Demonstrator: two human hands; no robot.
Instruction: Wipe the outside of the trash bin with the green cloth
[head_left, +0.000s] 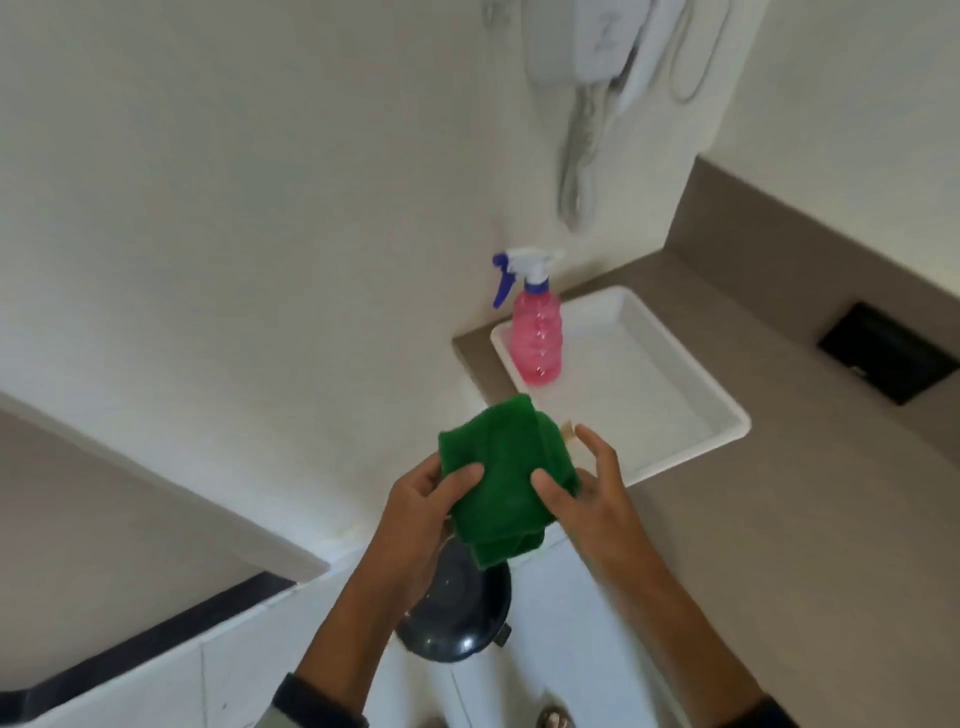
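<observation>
I see a white rectangular tray (675, 415) with a raised rim on the grey-brown counter (779, 545). The only thing in it is a spray bottle (536, 338) standing upright in its near-left corner: translucent pink ribbed body, white head, blue trigger and collar. I cannot tell the liquid level.

I note the green cloth (498, 467), folded and bunched, plush and nappy in texture, held in the air just in front of the tray's near corner. My left hand (421, 519) pinches its left edge, thumb on top. My right hand (587, 499) grips its right edge with the thumb, other fingers spread loose.

Below the cloth and between my forearms sits the trash bin (457, 613): round, dark, glossy lid, on the floor against white cabinet fronts. Its sides are hidden from me.
</observation>
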